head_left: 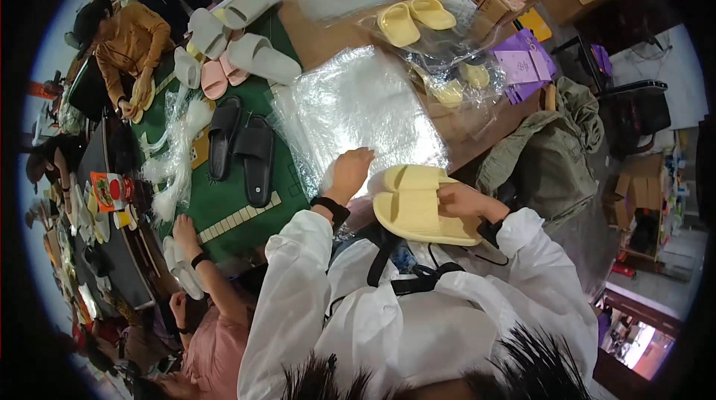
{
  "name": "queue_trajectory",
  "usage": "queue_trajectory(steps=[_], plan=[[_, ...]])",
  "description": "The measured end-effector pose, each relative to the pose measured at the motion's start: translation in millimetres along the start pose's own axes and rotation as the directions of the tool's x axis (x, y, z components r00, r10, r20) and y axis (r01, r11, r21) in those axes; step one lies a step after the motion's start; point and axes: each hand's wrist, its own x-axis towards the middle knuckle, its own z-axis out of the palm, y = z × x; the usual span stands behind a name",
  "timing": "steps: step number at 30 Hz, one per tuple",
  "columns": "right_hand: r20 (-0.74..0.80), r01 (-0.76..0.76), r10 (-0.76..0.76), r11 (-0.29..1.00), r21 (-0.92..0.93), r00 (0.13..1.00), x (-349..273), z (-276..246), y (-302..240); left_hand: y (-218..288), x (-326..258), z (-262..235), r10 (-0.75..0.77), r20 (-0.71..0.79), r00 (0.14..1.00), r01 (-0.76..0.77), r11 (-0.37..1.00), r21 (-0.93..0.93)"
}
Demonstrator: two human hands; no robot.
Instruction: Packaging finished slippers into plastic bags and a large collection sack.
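Nearby, co-workers (138,38) share a green-and-brown table (286,180) bearing slippers (259,154) and plastic bags (365,109).

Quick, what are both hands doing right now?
Left hand: on the clear plastic bags; whether it grips one cannot be told.
Right hand: holding the pair of yellow slippers, fingers tucked inside.

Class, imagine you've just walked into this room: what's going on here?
The person wearing the camera holds a pair of pale yellow slippers in the right hand, with its fingers at the strap opening. The left hand is at the near edge of a stack of clear plastic; whether it grips any is unclear. Black slippers lie to the left on a green surface. Further left, a co-worker in brown handles another yellow slipper.
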Motion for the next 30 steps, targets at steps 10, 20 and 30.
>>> queue_trajectory(steps=[10,20,30], plan=[[-0.506,0.016,-0.400,0.796,-0.605,0.764,61.6,27.8,-2.8,82.6,-23.8,-38.5,-0.091,-0.134,0.987,0.107,0.987,0.118],[-0.123,0.123,-0.702,0.289,-0.949,0.702,151.2,7.8,77.8,123.9,-37.1,-58.3,0.032,-0.053,0.998,-0.043,0.973,-0.229],[-0.355,-0.036,-0.616,0.468,-0.883,0.703,145.4,15.3,-41.0,27.2,-247.0,-119.2,-0.209,-0.071,0.975,0.204,0.976,-0.072]])
